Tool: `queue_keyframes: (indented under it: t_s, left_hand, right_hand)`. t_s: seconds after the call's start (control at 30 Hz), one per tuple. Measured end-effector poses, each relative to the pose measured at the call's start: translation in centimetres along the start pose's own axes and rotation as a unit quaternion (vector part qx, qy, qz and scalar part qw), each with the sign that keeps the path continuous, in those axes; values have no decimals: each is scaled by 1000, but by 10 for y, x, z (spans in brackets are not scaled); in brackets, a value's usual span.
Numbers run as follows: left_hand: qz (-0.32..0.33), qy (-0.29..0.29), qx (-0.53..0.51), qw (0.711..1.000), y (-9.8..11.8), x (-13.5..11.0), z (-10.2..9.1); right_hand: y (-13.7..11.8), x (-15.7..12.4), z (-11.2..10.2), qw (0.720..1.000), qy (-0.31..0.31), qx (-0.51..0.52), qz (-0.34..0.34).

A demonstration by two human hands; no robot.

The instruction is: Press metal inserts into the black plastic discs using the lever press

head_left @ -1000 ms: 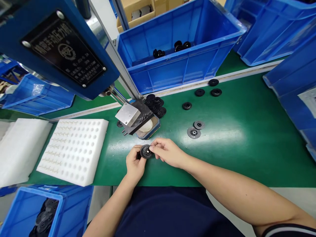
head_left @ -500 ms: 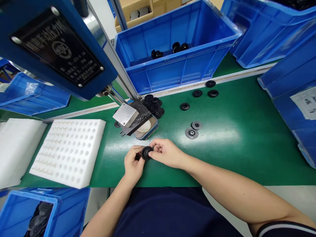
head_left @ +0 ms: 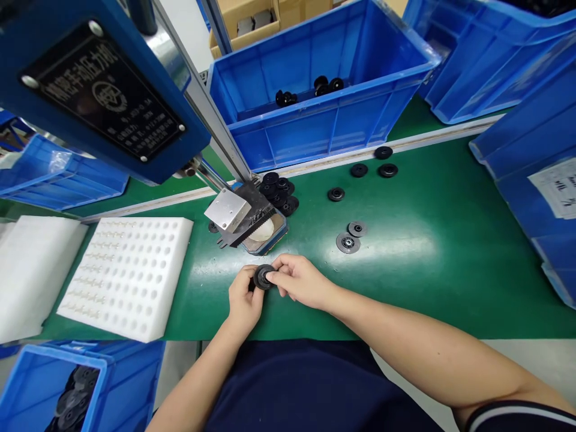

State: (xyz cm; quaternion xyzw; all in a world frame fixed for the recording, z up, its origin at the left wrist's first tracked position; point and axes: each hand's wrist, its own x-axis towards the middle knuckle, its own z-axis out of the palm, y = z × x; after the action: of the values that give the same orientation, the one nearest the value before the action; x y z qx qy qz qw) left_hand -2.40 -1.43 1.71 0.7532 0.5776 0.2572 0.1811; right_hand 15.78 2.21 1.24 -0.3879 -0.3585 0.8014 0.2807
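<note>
Between my hands, near the table's front edge, is a round black wheel-like part (head_left: pixel 262 278) with a raised hub. My left hand (head_left: pixel 245 300) is closed on its rim from the left. From the right, my right hand (head_left: pixel 294 279) is closed on the same part, its thumb pressed against the hub; the other fingers are partly hidden behind it. Just beyond my hands stands the base (head_left: pixel 276 237) of a blue hand press (head_left: pixel 108 90), under its silver block (head_left: pixel 227 210). A cluster of black discs (head_left: pixel 279 192) lies beside the base.
Several loose black discs (head_left: pixel 348 242) lie right of the press. A white foam tray (head_left: pixel 153 324) with rows of holes sits left, small pale pieces in some. A blue bin (head_left: pixel 306 135) with a few black parts stands behind; another blue bin (head_left: pixel 517 156) bounds the right.
The black part has shifted slightly left and turned so its face shows more toward me. My right thumb has moved onto its hub. Both hands keep hold.
</note>
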Motion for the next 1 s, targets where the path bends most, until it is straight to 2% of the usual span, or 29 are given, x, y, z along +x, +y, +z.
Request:
queue_keyframes:
  t_s: [0.1,0.3,0.4,0.6,0.73,0.87,1.0]
  left_hand:
    - [-19,10,-26,999,1,0,-1]
    - [-35,14,-59,998,0,1,0]
    - [-35,9,-56,998,0,2,1]
    - [4,23,-24,999,0,1,2]
    - [5,21,-13,1000,-1,0,2]
    - [-21,17,-24,999,1,2,1]
    - [-30,16,-30,999,1,2,1]
  right_hand:
    - [-2,1,-2,999,-20,30,10]
    - [-1,3,-4,1000,-10,27,-4]
    - [2,3,-4,1000,-10,-1,-17]
    - [8,2,-6,996,13,-72,-52]
    - [8,2,-7,997,3,-72,-33]
    - [5,2,-8,999,-16,-40,-8]
    - [4,3,-9,1000,-4,-17,-3]
